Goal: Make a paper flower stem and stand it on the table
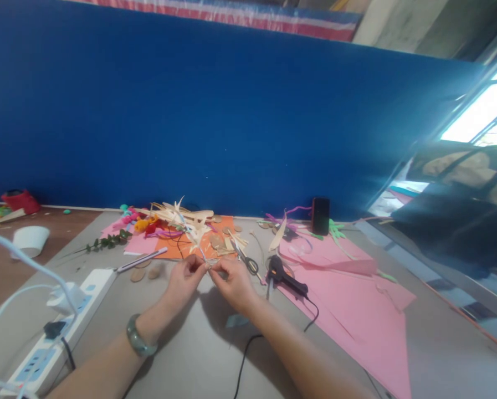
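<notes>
My left hand (184,280) and my right hand (234,282) meet over the grey table (190,354), fingers pinched together on a small thin pale piece (209,266) held between them. What the piece is, I cannot make out. A green bangle (138,337) sits on my left wrist. Just beyond my hands lie scissors (248,260), a pile of pale straw-like strips (185,217) on orange paper (177,249), and a black glue gun (285,276) to the right of my right hand.
Pink paper sheets (356,310) cover the table's right side. A white power strip (57,327) with plugs and cables lies at left. A white cup (30,241), a green sprig (107,241), a black phone (320,216) and a blue wall (231,122) stand behind.
</notes>
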`<state>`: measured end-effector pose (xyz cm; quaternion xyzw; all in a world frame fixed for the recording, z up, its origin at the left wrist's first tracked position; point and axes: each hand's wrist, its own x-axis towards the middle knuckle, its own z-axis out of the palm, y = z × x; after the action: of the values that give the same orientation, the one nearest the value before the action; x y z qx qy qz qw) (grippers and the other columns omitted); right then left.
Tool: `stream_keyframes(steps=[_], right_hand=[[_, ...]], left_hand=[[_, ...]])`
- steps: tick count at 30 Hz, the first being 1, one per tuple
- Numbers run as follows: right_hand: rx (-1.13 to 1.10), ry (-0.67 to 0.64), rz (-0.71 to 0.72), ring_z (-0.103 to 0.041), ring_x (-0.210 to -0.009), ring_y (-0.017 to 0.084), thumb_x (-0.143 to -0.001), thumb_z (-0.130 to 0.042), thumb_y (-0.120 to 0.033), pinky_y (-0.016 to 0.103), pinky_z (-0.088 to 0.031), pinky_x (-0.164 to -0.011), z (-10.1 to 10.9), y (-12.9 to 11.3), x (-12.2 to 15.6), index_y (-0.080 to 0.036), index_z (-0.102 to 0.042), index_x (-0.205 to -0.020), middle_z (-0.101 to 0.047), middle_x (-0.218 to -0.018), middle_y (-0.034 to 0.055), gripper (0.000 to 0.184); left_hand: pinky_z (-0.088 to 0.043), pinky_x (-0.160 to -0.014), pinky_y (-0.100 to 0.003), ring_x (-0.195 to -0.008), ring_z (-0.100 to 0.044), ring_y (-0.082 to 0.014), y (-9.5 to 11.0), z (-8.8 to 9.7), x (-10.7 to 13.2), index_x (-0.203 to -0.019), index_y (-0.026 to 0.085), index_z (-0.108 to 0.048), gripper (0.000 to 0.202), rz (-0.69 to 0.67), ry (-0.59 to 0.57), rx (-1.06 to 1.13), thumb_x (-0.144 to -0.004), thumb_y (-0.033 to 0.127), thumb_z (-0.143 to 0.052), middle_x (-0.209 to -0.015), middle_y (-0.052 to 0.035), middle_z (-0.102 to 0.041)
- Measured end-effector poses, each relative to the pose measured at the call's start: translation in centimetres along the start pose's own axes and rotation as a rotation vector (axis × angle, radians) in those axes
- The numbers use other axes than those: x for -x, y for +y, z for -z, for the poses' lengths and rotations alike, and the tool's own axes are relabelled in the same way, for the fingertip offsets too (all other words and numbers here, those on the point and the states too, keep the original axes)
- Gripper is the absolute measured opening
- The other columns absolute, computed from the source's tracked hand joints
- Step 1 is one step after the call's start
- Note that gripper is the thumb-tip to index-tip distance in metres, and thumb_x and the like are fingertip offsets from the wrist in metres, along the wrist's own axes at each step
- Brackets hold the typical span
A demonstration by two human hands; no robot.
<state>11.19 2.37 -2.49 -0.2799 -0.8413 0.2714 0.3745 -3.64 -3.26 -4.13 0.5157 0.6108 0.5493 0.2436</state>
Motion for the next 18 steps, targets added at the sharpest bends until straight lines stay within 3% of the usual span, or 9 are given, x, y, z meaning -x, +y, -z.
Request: stream_keyframes(steps=[5,10,18], right_hand=[[0.029,0.028,0.024,-0.054,-0.062,0.014,-0.081,-0.059,-0.020,0.025,-0.037,-0.061,-0.4,0.0,0.4,-0.018,-0.063,-0.067,-0.058,-0.063,0.0017,0.015],[-0.068,-0.006,-0.092,-0.052,-0.059,0.014,-0.081,-0.059,-0.023,0.025,-0.037,-0.060,-0.5,-0.1,0.1,-0.016,-0.061,-0.065,-0.059,-0.061,0.0013,0.018],[-0.493,-0.153,-0.351,-0.049,-0.062,0.012,-0.076,-0.065,-0.031,0.026,-0.039,-0.064,1.1,-0.5,-0.8,-0.016,-0.059,-0.067,-0.058,-0.064,-0.0012,0.019]], left_hand=[[-0.039,-0.057,-0.025,-0.059,-0.052,-0.0144,-0.4,-0.4,0.2,-0.064,0.019,-0.056,0.023,0.017,0.058,0.017,-0.075,0.038,-0.062,-0.060,0.0011,-0.058],[-0.038,-0.058,-0.025,-0.059,-0.049,-0.0131,-0.8,-0.8,0.4,-0.064,0.018,-0.056,0.024,0.031,0.065,0.096,-0.077,0.037,-0.063,-0.060,0.0014,-0.056],[-0.039,-0.061,-0.023,-0.062,-0.050,-0.0112,0.4,0.0,0.1,-0.076,0.016,-0.066,0.019,0.211,-0.166,0.556,-0.075,0.035,-0.070,-0.066,0.0005,-0.057]])
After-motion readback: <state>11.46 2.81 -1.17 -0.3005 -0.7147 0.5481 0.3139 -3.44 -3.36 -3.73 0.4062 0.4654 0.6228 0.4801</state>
